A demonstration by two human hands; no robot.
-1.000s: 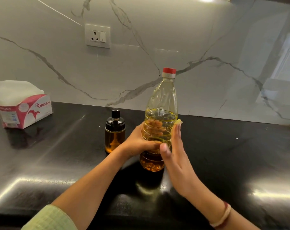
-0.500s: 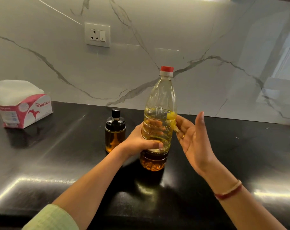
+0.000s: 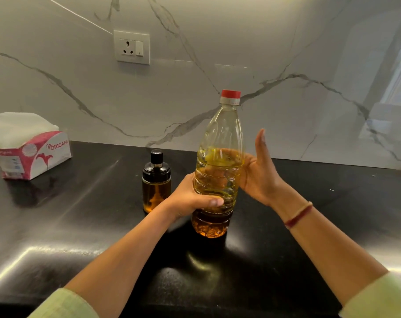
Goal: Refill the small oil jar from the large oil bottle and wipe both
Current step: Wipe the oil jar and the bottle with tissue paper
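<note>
Head view, large oil bottle point(image 3: 220, 138) upright on black counter point(image 3: 309, 226), left hand point(image 3: 190, 196) wrapped round its lower body, right hand point(image 3: 259, 177) against its side, thumb raised, fingers blurred behind oil, hold unclear, small oil jar point(image 3: 156, 187) just left.

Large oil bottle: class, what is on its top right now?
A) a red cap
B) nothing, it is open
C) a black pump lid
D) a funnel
A: a red cap sits on the neck of the large oil bottle, which the left hand grips low down.
</note>
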